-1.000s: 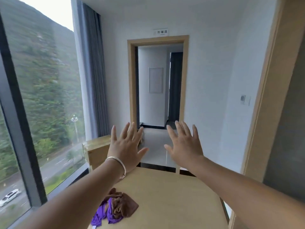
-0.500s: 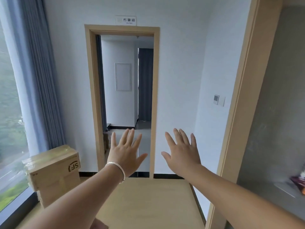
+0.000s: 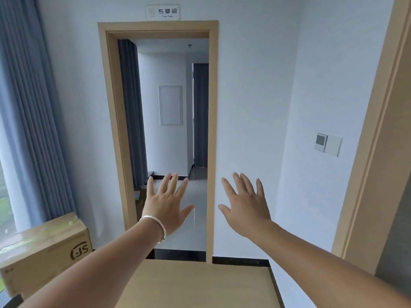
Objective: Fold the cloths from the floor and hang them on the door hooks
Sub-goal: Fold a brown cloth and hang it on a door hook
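Both hands are raised at the lower middle of the frame, backs toward the camera, fingers straight and spread wide, holding nothing. The left hand [image 3: 165, 205] wears a pale bracelet [image 3: 155, 225] at the wrist and shows in front of the open doorway [image 3: 169, 130]; the right hand [image 3: 245, 207] shows just right of the wooden door frame [image 3: 212, 130], against the white wall [image 3: 251, 96]. The two hands are near each other but apart. Below them, at the bottom centre, lies a light wooden tabletop [image 3: 200, 285]. At the lower left a cardboard box [image 3: 44, 252] with a printed logo stands beside the grey-blue curtain [image 3: 29, 107] that fills the left edge. A sign [image 3: 163, 12] with characters is fixed above the doorway at the top centre. On the wall at the right sits a switch panel [image 3: 328, 144], and a second wooden frame [image 3: 373, 141] runs down the right edge. No cloths and no door hooks can be seen in this view.
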Available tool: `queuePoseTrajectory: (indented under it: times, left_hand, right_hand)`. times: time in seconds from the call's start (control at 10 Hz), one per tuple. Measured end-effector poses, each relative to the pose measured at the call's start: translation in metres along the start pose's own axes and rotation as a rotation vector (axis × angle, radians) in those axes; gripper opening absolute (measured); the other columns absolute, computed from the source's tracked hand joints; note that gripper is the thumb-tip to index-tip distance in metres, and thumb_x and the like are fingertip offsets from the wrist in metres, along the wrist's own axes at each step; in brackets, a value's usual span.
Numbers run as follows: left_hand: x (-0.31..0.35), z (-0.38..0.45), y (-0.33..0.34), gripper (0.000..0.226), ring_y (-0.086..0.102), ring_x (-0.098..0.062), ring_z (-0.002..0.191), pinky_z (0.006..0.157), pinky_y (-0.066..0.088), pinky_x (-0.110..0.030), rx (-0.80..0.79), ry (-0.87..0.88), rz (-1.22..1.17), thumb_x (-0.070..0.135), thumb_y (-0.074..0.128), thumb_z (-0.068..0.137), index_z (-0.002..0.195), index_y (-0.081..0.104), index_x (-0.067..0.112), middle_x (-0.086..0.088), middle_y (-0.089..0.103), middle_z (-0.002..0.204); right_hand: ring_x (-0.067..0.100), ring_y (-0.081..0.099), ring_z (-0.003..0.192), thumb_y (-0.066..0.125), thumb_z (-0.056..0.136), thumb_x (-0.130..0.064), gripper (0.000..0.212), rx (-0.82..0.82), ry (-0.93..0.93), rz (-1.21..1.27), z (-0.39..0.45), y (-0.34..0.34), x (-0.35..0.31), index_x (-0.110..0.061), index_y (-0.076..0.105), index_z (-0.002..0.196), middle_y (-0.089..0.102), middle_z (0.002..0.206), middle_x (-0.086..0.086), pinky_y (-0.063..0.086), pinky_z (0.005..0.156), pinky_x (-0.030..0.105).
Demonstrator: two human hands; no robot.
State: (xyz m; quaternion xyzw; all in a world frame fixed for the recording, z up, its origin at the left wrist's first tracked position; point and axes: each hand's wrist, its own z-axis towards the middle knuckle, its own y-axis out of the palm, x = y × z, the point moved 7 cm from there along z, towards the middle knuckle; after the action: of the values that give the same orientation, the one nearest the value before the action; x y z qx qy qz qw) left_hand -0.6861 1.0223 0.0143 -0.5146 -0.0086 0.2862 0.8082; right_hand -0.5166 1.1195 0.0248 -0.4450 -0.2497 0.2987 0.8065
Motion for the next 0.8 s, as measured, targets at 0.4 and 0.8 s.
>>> queuePoseTrajectory:
  times: [0.4, 0.8]
  left_hand:
    - [0.008, 0.146, 0.108, 0.076, -0.007, -0.026, 0.148, 0.111, -0.009, -0.061, -0.001, 0.055, -0.009, 0.07, 0.009, 0.089, 0.151, -0.005, 0.028, -0.004, -0.003, 0.161]
    - [-0.124, 0.315, 0.231, 0.074, -0.005, -0.026, 0.148, 0.112, -0.005, -0.064, 0.025, -0.029, -0.015, 0.067, 0.014, 0.093, 0.152, -0.004, 0.027, -0.006, -0.002, 0.161]
  right_hand:
    - [0.026, -0.005, 0.148, 0.028, 0.097, -0.055, 0.068, -0.047, 0.005, 0.004, 0.136, 0.102, 0.034, -0.027, 0.001, 0.153, 0.0, 0.162, 0.009, -0.004, 0.116, 0.055]
    - [0.023, -0.004, 0.148, 0.033, 0.096, -0.055, 0.069, -0.015, -0.123, -0.031, 0.365, 0.19, -0.04, -0.028, 0.004, 0.153, 0.0, 0.161, 0.008, -0.004, 0.116, 0.054]
